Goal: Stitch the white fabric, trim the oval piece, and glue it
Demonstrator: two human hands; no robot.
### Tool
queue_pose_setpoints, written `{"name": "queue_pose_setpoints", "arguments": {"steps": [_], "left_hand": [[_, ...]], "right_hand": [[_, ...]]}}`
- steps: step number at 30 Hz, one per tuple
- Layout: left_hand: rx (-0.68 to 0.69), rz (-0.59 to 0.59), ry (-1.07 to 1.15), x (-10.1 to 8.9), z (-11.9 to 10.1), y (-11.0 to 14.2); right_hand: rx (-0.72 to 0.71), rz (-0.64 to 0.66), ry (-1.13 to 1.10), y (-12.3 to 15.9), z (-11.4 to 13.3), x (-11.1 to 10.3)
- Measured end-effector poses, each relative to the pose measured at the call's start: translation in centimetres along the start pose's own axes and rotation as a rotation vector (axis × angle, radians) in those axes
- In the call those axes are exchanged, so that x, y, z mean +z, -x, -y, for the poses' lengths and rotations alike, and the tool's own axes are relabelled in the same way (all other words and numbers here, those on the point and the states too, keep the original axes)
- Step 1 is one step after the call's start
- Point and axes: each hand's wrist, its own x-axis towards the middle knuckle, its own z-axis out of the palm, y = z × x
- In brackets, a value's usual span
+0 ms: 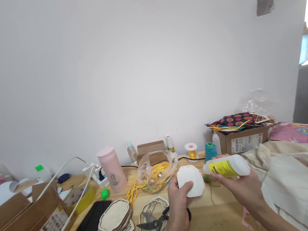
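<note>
My left hand [178,198] grips a white, scallop-edged card-like panel [193,176], with the thumb across its face. In my right hand [242,185] is a glue bottle [229,167] with a yellow label, tipped on its side so its narrow end points left at the panel. A small gap shows between the bottle and the panel. Below and left of my left hand, dark-bladed scissors [153,224] lie over a cut-out wooden frame [143,209]. A stack of pale wooden plaques [114,216] sits further left.
A pink tumbler [112,170], a clear bag of yellow cords [158,171], a teal thread spool [210,151] and a yellow spool [192,152] stand along the back. Cardboard boxes [30,228] fill the left; pale cloth [302,176] covers the right. A green cap [105,194] lies near the tumbler.
</note>
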Motion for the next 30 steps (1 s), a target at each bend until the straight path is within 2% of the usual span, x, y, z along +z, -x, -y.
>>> {"name": "queue_pose_setpoints", "arguments": {"steps": [7,11,16,21,26,30], "left_hand": [[0.008,-0.005,-0.040,0.1,0.0,0.0],[0.024,0.012,-0.026,0.0,0.0,0.1],[0.011,0.036,-0.038,0.0,-0.1,0.3],[0.022,0.019,-0.023,-0.1,0.0,0.1],[0.038,0.026,-0.041,-0.2,0.2,0.0],[0.027,-0.006,-0.029,-0.1,0.0,0.2]], "right_hand": [[-0.078,0.046,0.054,-0.1,-0.9,0.0],[-0.067,0.079,0.029,-0.2,-1.0,-0.2],[-0.051,0.021,0.009,-0.2,-1.0,0.0],[-0.035,0.071,0.053,-0.2,-1.3,-0.2],[-0.073,0.024,0.113,-0.6,-1.6,-0.4],[-0.063,0.071,0.095,-0.8,-1.7,-0.5]]}}
